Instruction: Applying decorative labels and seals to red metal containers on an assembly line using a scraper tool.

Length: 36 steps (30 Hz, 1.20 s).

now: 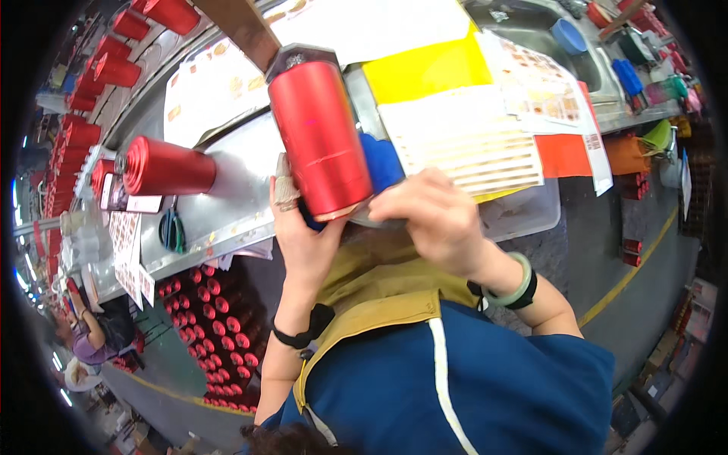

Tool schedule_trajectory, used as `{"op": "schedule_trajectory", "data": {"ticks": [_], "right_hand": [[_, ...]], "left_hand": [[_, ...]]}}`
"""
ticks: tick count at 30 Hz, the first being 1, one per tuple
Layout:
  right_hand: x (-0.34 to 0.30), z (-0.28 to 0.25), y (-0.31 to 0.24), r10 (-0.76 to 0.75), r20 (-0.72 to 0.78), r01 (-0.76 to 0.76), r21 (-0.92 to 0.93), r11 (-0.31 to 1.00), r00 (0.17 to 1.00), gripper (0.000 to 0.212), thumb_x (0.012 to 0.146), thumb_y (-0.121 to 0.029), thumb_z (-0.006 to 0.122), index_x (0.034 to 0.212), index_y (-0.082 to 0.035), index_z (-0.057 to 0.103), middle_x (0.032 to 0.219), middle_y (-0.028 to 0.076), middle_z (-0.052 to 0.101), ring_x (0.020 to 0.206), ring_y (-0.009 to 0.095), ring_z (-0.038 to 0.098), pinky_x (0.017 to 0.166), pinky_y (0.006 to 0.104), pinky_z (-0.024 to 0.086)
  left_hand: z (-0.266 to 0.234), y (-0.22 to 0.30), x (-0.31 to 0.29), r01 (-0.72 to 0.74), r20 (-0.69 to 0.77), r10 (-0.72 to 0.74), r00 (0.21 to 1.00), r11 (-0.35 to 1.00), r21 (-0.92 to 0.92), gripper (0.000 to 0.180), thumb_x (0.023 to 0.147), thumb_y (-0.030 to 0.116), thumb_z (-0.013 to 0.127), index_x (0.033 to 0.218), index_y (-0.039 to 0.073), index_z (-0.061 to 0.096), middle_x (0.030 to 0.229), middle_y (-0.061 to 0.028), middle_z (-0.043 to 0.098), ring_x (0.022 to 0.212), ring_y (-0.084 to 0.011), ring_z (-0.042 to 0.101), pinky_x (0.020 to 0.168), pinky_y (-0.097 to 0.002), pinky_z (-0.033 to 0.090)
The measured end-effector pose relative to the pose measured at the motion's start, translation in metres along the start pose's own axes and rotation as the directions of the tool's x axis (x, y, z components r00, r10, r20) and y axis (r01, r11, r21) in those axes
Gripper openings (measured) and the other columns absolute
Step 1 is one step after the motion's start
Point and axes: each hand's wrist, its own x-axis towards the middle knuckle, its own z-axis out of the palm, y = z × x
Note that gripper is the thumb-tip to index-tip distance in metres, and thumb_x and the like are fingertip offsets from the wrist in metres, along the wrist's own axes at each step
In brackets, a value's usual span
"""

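Note:
A glossy red metal canister [318, 133] with a dark far end lies tilted in front of me. My left hand [303, 239] is closed around its near left side, with pale wrapping on one finger. Beside the canister's near right edge, my right hand [432, 216] is pinched, thumb and fingers together; whatever is between the fingertips is too small to make out. Something blue [381, 161] shows just behind the canister on the right. Another red canister [171, 167] is on the metal table to the left.
Scissors [173, 229] and a phone [129, 196] lie at the table's left. Label sheets [462, 140] and a yellow sheet [428, 68] cover the right side. Several red canisters [216, 326] stand below the table. A person [91, 337] sits far left.

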Motion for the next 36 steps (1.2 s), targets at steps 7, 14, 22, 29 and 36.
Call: {"op": "schedule_trajectory", "data": {"ticks": [7,14,22,29,36], "right_hand": [[0.013,-0.027,-0.012,0.231,0.103,-0.249,0.211,0.945,0.967,0.026,0.082,0.010,0.071,0.105,-0.002,0.070,0.096,0.011,0.071,0.093,0.030,0.069,0.083,0.0385,0.055],[0.037,-0.063,0.006,0.197,0.083,-0.191,-0.082,0.978,0.977,0.036,0.089,-0.009,0.073,0.122,-0.003,0.060,0.103,0.016,0.059,0.092,0.031,0.061,0.083,0.0372,0.051],[0.083,-0.189,0.198,0.435,0.025,-0.342,-0.577,0.742,0.900,0.016,0.086,-0.015,0.080,0.090,0.000,0.074,0.081,0.015,0.070,0.071,0.024,0.066,0.068,0.0362,0.052],[0.116,-0.237,0.334,0.595,0.296,-0.293,-0.656,0.695,0.747,0.028,0.077,-0.012,0.082,0.102,-0.001,0.078,0.094,0.011,0.078,0.082,0.022,0.073,0.081,0.0325,0.057],[0.133,-0.236,0.347,0.781,0.282,-0.497,-0.640,0.586,0.558,0.027,0.078,-0.015,0.083,0.100,-0.001,0.079,0.090,0.009,0.078,0.083,0.019,0.073,0.082,0.0308,0.057]], "left_hand": [[-0.009,0.010,0.003,-0.163,-0.078,0.170,0.982,0.983,0.087,0.087,0.073,0.018,0.091,0.148,-0.001,0.050,0.148,-0.0208,0.056,0.140,-0.0426,0.048,0.122,-0.0514,0.029],[-0.009,0.050,0.025,-0.232,-0.137,0.231,0.963,0.973,0.007,0.104,0.069,0.023,0.095,0.155,0.001,0.040,0.156,-0.0260,0.045,0.143,-0.0416,0.046,0.121,-0.0491,0.031],[-0.018,0.042,0.022,-0.113,0.009,0.113,0.994,0.992,0.046,0.112,0.072,0.030,0.094,0.158,-0.004,0.032,0.159,-0.0272,0.040,0.145,-0.0437,0.043,0.123,-0.0527,0.028],[-0.020,0.040,0.021,-0.119,0.015,0.118,0.993,0.990,0.076,0.114,0.069,0.026,0.096,0.159,-0.003,0.032,0.160,-0.0262,0.040,0.144,-0.0422,0.044,0.119,-0.0501,0.034],[-0.018,0.037,0.025,-0.111,0.013,0.111,0.994,0.993,0.046,0.109,0.070,0.023,0.094,0.156,-0.005,0.034,0.158,-0.0282,0.041,0.144,-0.0432,0.044,0.122,-0.0537,0.029]]}}
